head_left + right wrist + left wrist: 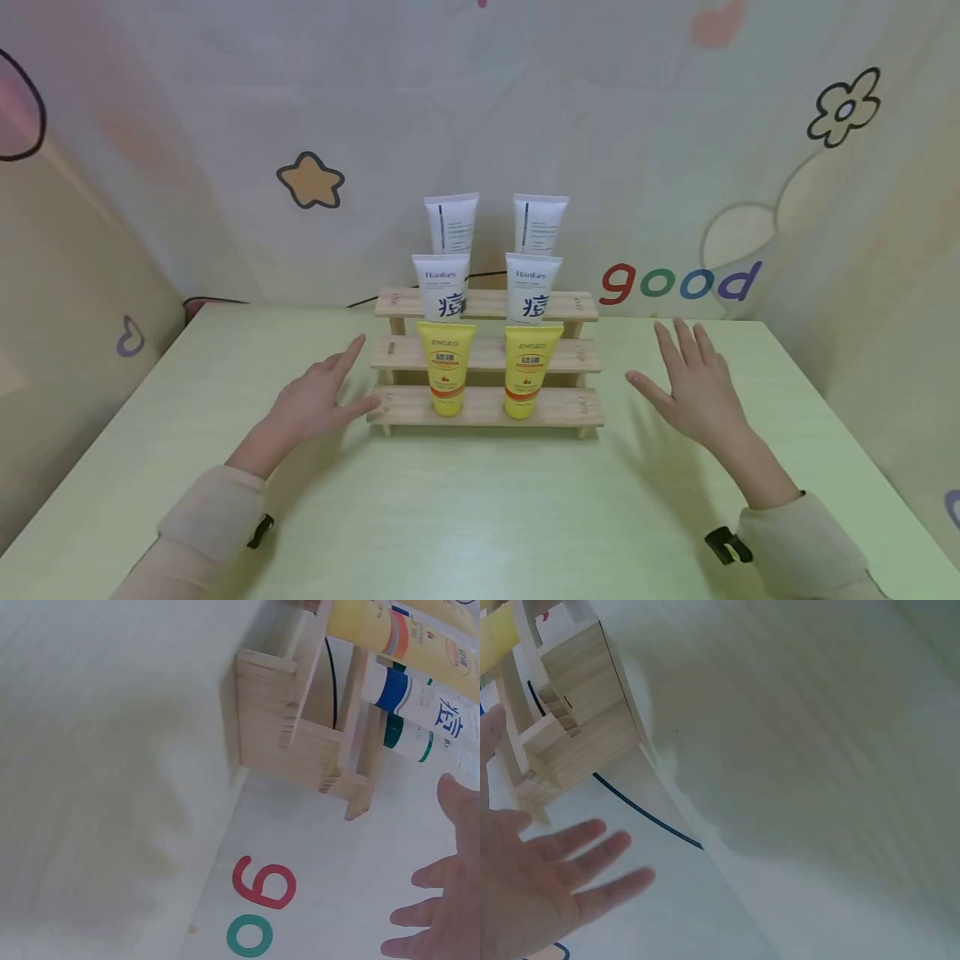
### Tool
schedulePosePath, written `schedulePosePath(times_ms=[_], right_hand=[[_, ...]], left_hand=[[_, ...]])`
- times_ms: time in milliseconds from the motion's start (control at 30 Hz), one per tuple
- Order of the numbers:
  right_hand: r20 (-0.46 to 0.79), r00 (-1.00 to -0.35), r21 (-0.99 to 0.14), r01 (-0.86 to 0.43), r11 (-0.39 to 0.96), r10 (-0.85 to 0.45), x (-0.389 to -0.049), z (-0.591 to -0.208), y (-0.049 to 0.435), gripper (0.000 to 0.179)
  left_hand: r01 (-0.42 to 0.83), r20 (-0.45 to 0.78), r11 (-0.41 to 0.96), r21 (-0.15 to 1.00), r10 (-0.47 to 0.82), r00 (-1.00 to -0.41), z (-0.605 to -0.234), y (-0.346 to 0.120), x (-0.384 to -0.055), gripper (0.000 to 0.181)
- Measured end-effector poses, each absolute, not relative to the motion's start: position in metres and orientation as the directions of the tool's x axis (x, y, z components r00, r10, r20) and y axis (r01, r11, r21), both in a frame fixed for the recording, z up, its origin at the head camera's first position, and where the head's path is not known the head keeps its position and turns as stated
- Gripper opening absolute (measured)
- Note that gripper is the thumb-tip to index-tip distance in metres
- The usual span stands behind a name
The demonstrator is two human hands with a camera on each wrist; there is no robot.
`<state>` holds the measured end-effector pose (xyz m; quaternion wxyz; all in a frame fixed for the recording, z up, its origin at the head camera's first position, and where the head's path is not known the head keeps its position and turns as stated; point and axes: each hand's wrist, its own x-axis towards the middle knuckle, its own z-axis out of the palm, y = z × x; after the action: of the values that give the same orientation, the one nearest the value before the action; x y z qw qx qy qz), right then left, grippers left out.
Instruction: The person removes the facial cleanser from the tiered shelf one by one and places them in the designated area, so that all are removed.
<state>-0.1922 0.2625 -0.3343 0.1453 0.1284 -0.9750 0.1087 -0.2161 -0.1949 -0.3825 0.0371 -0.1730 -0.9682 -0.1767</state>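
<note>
A three-step wooden rack [487,406] stands on the table and bears tubes in pairs. Two yellow tubes [447,367] [531,371] are upright on the lowest step. Behind them rise two white tubes with blue print [442,279] [532,279], and two white tubes with green print [453,218] [538,221] are at the back. My left hand [318,400] is spread beside the rack's left end, its thumb close to the lowest step; whether it touches, I cannot tell. My right hand [697,387] is spread to the right of the rack, apart from it and holding nothing.
The pale table [480,508] reaches to a printed cloth backdrop [375,100] behind the rack. More cloth hangs at the left [67,333] and right sides. A black strap end [727,546] sticks out by the right cuff.
</note>
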Motion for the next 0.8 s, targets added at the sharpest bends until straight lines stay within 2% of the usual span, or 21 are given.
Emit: schedulePosePath(times_ms=[200, 333, 467, 800], right_hand=[[0.385, -0.889, -0.275, -0.365, 0.889, -0.247, -0.200, -0.316, 0.253, 0.071], [0.396, -0.883, -0.374, -0.407, 0.834, -0.253, -0.208, -0.299, 0.244, 0.067], [0.401, -0.879, -0.444, -0.434, 0.784, -0.259, -0.219, -0.284, 0.232, 0.063], [0.356, -0.910, -0.628, -0.401, 0.667, -0.212, -0.248, -0.258, 0.212, 0.058]], left_hand=[[0.374, 0.043, 0.808, 0.456, 0.399, -0.916, -0.386, -0.193, -0.223, 0.088], [0.407, 0.020, 0.775, 0.483, 0.455, -0.890, -0.389, -0.191, -0.226, 0.086], [0.391, -0.015, 0.785, 0.481, 0.453, -0.891, -0.390, -0.190, -0.227, 0.084], [0.337, -0.072, 0.767, 0.546, 0.444, -0.893, -0.390, -0.189, -0.225, 0.084]])
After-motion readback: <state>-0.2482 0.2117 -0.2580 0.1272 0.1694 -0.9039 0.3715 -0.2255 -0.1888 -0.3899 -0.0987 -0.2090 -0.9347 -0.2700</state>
